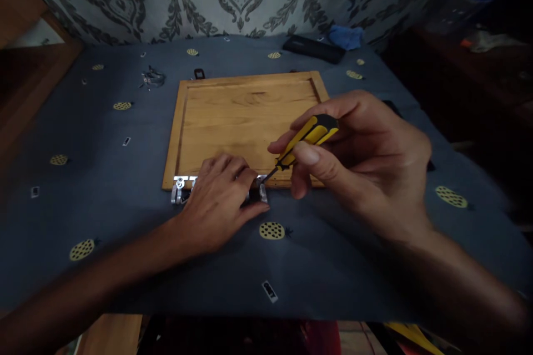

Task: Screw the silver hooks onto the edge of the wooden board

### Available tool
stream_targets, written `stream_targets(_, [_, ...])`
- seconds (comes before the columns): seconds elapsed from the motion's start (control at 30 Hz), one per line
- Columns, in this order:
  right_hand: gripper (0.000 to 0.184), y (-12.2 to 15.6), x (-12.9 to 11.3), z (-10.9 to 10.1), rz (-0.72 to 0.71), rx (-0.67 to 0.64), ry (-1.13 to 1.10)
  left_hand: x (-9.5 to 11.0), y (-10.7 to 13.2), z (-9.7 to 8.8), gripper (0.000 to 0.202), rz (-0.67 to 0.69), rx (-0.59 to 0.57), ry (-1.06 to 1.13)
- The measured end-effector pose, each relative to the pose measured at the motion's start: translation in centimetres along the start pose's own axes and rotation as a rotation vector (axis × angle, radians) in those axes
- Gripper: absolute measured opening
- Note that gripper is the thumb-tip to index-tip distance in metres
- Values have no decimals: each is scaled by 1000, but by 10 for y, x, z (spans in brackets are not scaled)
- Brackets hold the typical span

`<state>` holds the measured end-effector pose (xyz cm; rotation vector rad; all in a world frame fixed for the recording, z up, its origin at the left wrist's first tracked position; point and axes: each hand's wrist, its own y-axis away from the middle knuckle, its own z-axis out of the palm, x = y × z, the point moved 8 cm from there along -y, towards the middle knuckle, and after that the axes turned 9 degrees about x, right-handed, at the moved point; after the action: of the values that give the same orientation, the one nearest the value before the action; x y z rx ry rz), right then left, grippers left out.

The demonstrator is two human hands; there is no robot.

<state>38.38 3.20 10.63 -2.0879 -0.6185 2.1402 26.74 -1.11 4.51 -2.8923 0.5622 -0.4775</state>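
Note:
A yellow and black screwdriver (310,136) slants down from my right hand (366,161), pinched between thumb and fingers. Its tip meets the right end of a shiny metal fitting (179,191) shaped like a handle, set along the near edge of a framed wooden panel (245,127). My left hand (220,199) is closed over the middle of that fitting, fingers on the panel side and thumb at the front. The hand hides much of the fitting's middle. Any screw under the tip is too small to make out.
Small metal parts (152,76) lie in a heap at the back left. A dark clasp (200,74) sits by the panel's far edge. Farther back are a black case (314,49) and a blue cloth (346,37). A patterned blue cloth (137,277) covers the table.

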Motion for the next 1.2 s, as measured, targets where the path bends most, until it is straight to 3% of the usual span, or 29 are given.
stream_targets(0.17, [23, 2, -4, 6, 15, -144, 39, 0, 0, 1, 34, 5, 3, 14])
stream_targets(0.37, [15, -2, -2, 7, 2, -64, 48, -1, 0, 0, 32, 0, 20, 26])
stream_targets(0.6, [18, -8, 0, 11, -11, -84, 12, 1, 0, -4, 29, 5, 43, 38])
stream_targets(0.87, [25, -5, 7, 1, 29, 37, -46, 0, -2, -2, 31, -13, 2, 46])
stream_targets(1.0, [14, -5, 1, 3, 7, -96, -66, 0, -2, -2, 31, -3, 10, 48])
stream_targets(1.1, [18, -2, -1, 6, 18, -233, -40, 0, -1, -3, 30, 11, 31, 47])
stream_targets(1.2, [17, -2, -1, 3, -3, -185, -39, 0, -1, -3, 30, 19, 57, 37])
